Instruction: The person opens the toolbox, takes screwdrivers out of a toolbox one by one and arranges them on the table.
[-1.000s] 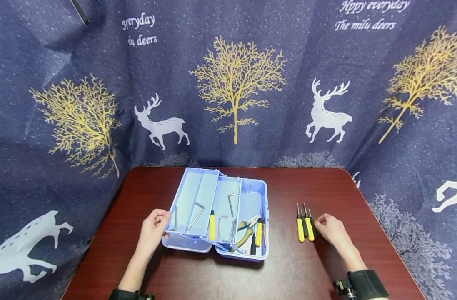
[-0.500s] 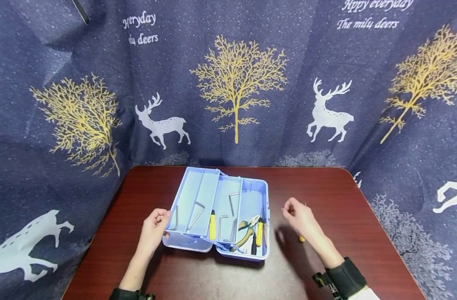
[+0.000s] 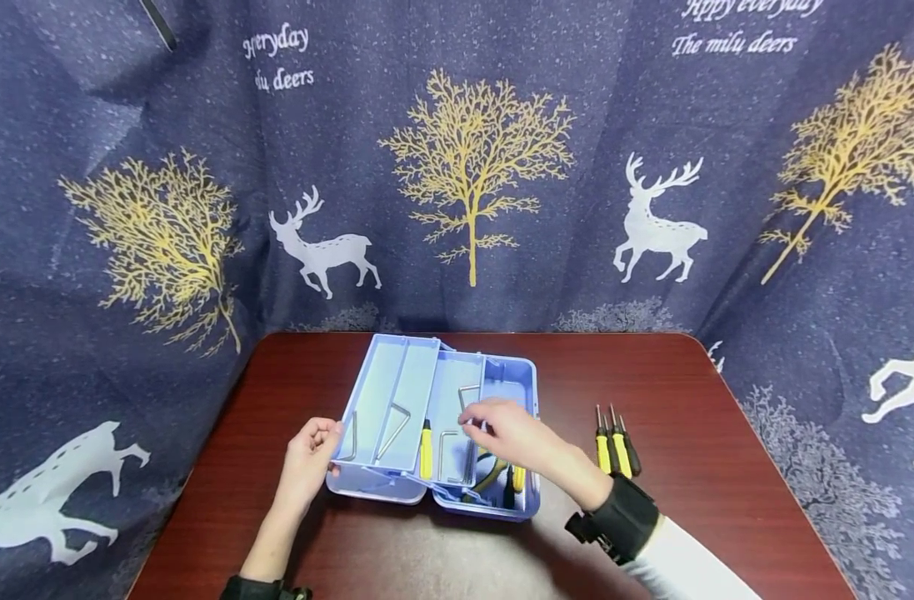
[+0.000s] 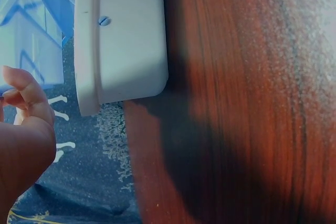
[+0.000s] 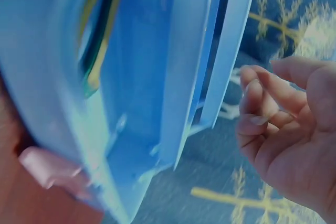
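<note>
I see a pale blue toolbox (image 3: 501,377) on a dark reddish-brown table (image 3: 651,367) with a wood grain (the streaks show best from the left wrist). To its right I count three screwdrivers (image 3: 612,450) with yellow and black handles. Inside the box, one more yellow handle (image 3: 424,450) sits on the tray, beside silvery grey hex keys (image 3: 447,454). Far behind everything I see a navy, speckled curtain (image 3: 127,108) printed with gold trees, white deer and white lettering. A black wrist strap (image 3: 620,518) meets a white sleeve (image 3: 685,568) on the right arm.
</note>
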`<action>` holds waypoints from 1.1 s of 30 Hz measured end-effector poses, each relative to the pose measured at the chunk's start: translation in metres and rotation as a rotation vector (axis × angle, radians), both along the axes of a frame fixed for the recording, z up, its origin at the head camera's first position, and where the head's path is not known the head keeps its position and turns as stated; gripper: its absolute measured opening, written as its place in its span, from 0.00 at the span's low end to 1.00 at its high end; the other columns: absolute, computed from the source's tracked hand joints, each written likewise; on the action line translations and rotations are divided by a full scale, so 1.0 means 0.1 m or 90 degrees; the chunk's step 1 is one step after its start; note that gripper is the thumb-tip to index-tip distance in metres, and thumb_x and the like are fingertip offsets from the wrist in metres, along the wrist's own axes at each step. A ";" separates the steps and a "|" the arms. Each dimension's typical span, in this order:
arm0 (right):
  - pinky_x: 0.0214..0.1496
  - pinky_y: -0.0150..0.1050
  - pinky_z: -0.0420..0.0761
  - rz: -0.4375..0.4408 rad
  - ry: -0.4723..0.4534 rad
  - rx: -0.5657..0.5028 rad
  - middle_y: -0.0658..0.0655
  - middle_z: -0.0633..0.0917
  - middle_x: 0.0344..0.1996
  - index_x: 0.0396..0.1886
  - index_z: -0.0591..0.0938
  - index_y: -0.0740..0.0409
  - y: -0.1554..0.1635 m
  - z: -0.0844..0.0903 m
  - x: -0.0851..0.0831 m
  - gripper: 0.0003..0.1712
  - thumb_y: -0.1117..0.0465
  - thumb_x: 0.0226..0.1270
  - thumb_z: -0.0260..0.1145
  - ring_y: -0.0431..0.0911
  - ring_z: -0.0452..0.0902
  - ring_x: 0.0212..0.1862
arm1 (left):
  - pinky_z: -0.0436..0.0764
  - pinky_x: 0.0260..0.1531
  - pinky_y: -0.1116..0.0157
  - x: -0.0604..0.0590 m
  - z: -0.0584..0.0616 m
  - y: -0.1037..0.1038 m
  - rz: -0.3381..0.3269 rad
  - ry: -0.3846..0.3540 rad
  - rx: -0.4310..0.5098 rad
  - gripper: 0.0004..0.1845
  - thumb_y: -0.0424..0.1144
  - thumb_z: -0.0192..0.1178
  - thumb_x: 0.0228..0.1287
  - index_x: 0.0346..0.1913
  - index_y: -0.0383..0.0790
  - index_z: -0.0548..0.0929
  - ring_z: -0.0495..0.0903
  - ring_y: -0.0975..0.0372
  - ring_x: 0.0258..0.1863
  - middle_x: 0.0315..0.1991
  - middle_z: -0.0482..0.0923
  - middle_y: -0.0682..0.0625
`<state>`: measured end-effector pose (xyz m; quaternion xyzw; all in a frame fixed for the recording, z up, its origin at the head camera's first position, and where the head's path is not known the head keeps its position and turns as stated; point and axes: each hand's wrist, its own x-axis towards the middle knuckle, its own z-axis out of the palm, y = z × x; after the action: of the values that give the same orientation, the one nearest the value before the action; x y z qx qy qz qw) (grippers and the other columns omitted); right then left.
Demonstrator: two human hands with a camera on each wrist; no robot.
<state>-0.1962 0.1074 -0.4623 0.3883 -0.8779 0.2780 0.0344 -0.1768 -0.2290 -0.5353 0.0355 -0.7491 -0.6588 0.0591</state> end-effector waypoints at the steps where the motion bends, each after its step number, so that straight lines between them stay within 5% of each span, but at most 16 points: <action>1: 0.47 0.38 0.85 0.015 0.006 0.018 0.54 0.88 0.40 0.48 0.87 0.62 -0.05 0.01 -0.01 0.10 0.65 0.75 0.63 0.43 0.83 0.42 | 0.77 0.13 0.71 0.00 0.00 0.00 0.000 -0.001 0.000 0.11 0.32 0.58 0.78 0.47 0.22 0.75 0.72 0.66 0.15 0.23 0.76 0.52; 6: 0.50 0.36 0.85 0.075 -0.003 0.101 0.56 0.89 0.43 0.52 0.88 0.62 -0.26 -0.03 -0.01 0.12 0.66 0.74 0.66 0.43 0.84 0.45 | 0.77 0.14 0.71 0.01 -0.01 0.01 -0.001 -0.005 0.000 0.11 0.32 0.57 0.78 0.47 0.22 0.75 0.72 0.67 0.16 0.23 0.76 0.53; 11: 0.44 0.29 0.82 0.111 -0.016 0.193 0.55 0.88 0.41 0.60 0.86 0.57 -0.37 -0.09 -0.01 0.18 0.67 0.74 0.64 0.38 0.79 0.38 | 0.77 0.13 0.71 0.02 -0.01 0.02 -0.001 -0.002 -0.003 0.11 0.32 0.57 0.78 0.47 0.22 0.75 0.72 0.67 0.15 0.23 0.76 0.53; 22: 0.30 0.32 0.77 0.131 0.042 0.422 0.52 0.81 0.42 0.70 0.77 0.40 -0.51 -0.09 -0.02 0.32 0.70 0.71 0.64 0.39 0.70 0.28 | 0.76 0.14 0.71 0.00 0.04 0.00 0.002 -0.009 -0.006 0.11 0.32 0.58 0.78 0.47 0.22 0.76 0.72 0.65 0.14 0.23 0.76 0.51; 27: 0.37 0.34 0.83 0.108 0.029 0.454 0.51 0.81 0.42 0.69 0.75 0.40 -0.54 -0.07 0.02 0.27 0.64 0.75 0.65 0.41 0.75 0.31 | 0.77 0.14 0.71 -0.01 0.03 0.00 -0.003 -0.015 -0.010 0.11 0.33 0.58 0.78 0.48 0.23 0.75 0.72 0.65 0.15 0.23 0.77 0.51; 33: 0.44 0.36 0.84 0.085 -0.054 0.405 0.52 0.82 0.44 0.67 0.75 0.45 -0.52 -0.07 0.02 0.23 0.61 0.76 0.65 0.41 0.79 0.36 | 0.77 0.14 0.70 -0.02 0.01 0.00 -0.005 -0.013 -0.010 0.11 0.33 0.58 0.78 0.48 0.23 0.76 0.72 0.65 0.15 0.23 0.76 0.51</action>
<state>-0.1938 0.0558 -0.4689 0.4246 -0.8939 0.0075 -0.1435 -0.1786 -0.2290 -0.5342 0.0390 -0.7550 -0.6527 0.0491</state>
